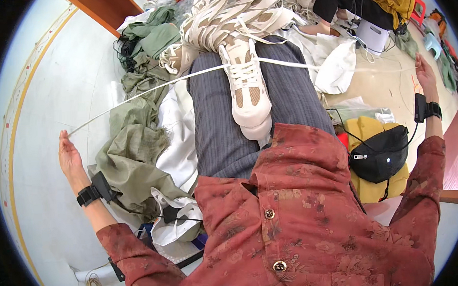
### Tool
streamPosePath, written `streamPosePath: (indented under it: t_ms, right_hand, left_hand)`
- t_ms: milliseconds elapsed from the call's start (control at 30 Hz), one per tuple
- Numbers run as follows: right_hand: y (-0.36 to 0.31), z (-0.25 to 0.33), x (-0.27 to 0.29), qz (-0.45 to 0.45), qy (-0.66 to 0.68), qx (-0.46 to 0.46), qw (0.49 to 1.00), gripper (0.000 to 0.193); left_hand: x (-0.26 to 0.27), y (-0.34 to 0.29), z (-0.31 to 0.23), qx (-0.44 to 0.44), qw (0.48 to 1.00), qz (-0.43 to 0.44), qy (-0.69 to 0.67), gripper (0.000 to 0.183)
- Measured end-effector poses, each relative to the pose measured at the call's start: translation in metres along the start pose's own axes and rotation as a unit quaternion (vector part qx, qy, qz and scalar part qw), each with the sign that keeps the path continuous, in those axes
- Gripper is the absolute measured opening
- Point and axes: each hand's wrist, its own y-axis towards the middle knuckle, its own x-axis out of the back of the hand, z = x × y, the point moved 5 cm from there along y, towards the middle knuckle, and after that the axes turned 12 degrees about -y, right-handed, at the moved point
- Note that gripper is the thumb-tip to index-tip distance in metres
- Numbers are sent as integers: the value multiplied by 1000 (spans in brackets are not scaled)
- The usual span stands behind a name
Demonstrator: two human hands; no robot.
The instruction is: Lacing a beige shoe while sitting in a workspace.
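A cream and tan sneaker [252,112] rests on my lap between my thighs, its toe toward me. White lace is threaded across its tongue, and the two loose ends are pulled out wide to either side. Far out at the left, my left hand [71,155] is closed on one end of the shoelace [146,93], which runs taut to the shoe. My right hand [425,74], raised at the far right, grips the other end; the lace blurs near its fingers. Both wrists wear black straps with small devices.
More cream sneakers [202,28] are piled beyond my knees. Green cloth [134,122] lies at my left, a black pouch [380,155] on yellow fabric at my right. Another person [372,1] sits at the upper right beside a white stool [372,35]. An orange-brown wooden post [103,12] stands upper left.
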Motion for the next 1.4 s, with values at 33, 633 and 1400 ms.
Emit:
streamPosePath:
  t_ms: [33,633,1400]
  right_hand:
    - [-2,-6,-11,-34,15,-21,999,31]
    - [-227,-33,-508,282,-404,340,800,11]
    - [-237,-41,-563,298,-577,456,609,3]
  left_hand:
    - [21,3,-10,-20,999,-38,14,31]
    - [-57,-165,90,79,977,81,183,44]
    - [-162,-308,234,389,877,245,138,26]
